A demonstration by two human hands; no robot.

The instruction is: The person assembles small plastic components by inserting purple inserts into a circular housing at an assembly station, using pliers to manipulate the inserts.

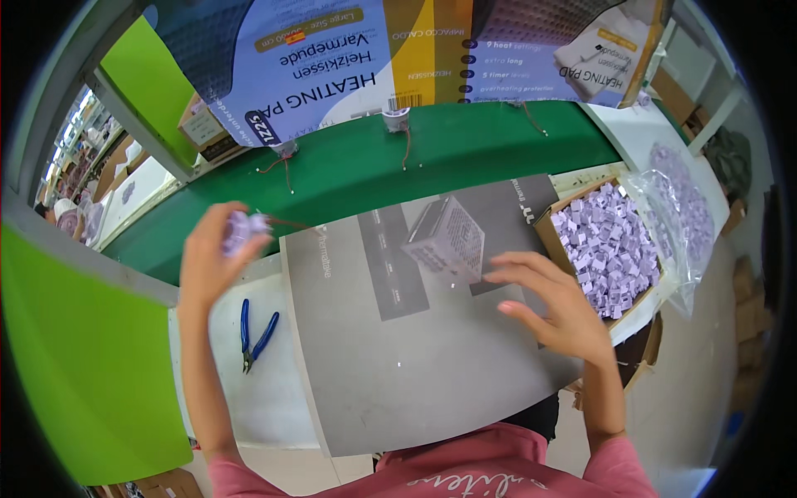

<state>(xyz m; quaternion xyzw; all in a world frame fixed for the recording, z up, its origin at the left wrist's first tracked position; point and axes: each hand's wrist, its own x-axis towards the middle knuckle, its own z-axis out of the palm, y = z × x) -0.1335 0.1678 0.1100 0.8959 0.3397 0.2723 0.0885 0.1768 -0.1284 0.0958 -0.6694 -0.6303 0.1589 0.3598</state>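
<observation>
My left hand (214, 253) is raised at the near edge of the green conveyor, its fingers closed around a pale purple plastic part (239, 232). A thin reddish wire (290, 224) trails from that part to the right. My right hand (552, 307) hovers over the right side of a grey printed cardboard sheet (357, 365), fingers spread and nothing in them. Two tiny white bits lie on the sheet. Blue-handled cutting pliers (256, 334) rest on the white tabletop, left of the sheet. Right of my right hand stands an open carton (544, 236) full of small pale purple plastic pieces (606, 249).
Along the green conveyor (349, 166) sit several small pale parts with red wires, one a white cup-shaped part (396, 120). Printed cardboard panels (332, 75) hang above it. A clear plastic bag (685, 257) adjoins the carton. A bright green panel (91, 357) stands at left.
</observation>
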